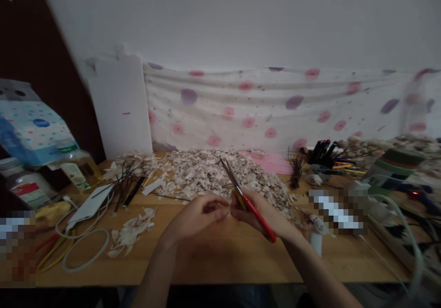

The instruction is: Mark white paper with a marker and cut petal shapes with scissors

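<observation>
My right hand (253,209) is closed around a pair of scissors (257,218) with red handles, whose blades point up and to the left, slightly parted. My left hand (201,216) is beside it with curled fingers, thumb and fingertips close together near the right fingertips; anything between them is too small to make out. Behind both hands lies a wide heap of pale, dry flakes (203,172). A smaller bunch of pale papery pieces (132,234) rests on the wooden table (206,266), to the left of my left hand.
On the left are a white power bank (90,205) with a cable, dark twigs (129,179), a black pen (134,191) and bottles (81,168). At the right stand black markers (322,151), a green container (396,170) and a power strip (389,239).
</observation>
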Tool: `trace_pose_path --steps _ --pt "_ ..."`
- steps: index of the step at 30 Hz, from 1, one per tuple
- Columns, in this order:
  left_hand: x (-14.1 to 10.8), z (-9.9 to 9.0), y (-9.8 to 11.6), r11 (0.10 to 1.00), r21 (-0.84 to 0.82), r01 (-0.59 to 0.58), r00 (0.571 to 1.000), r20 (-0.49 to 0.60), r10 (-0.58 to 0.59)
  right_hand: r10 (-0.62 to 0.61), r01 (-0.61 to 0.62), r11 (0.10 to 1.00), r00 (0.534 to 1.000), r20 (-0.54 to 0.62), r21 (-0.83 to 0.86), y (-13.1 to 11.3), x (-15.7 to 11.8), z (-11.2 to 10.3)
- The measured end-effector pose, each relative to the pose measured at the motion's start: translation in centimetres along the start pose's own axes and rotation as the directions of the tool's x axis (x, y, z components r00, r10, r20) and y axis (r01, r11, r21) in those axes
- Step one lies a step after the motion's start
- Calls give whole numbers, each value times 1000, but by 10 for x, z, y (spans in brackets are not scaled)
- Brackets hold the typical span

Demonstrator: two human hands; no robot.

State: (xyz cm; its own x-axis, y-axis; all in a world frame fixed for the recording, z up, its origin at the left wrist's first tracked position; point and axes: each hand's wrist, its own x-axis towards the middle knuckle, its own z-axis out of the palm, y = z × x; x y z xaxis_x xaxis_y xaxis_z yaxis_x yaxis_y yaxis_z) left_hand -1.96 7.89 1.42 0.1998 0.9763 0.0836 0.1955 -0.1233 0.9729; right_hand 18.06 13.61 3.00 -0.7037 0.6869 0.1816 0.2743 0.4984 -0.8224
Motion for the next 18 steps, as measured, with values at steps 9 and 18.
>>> trace_pose_path --steps 9,18 --pt "4 4 1 998 60 -7 993 120 0 -6 6 1000 1000 23 -15 5 -2 -2" --pt "-4 -13 37 979 83 -186 934 -295 202 -98 64 981 978 -182 -185 31 -43 16"
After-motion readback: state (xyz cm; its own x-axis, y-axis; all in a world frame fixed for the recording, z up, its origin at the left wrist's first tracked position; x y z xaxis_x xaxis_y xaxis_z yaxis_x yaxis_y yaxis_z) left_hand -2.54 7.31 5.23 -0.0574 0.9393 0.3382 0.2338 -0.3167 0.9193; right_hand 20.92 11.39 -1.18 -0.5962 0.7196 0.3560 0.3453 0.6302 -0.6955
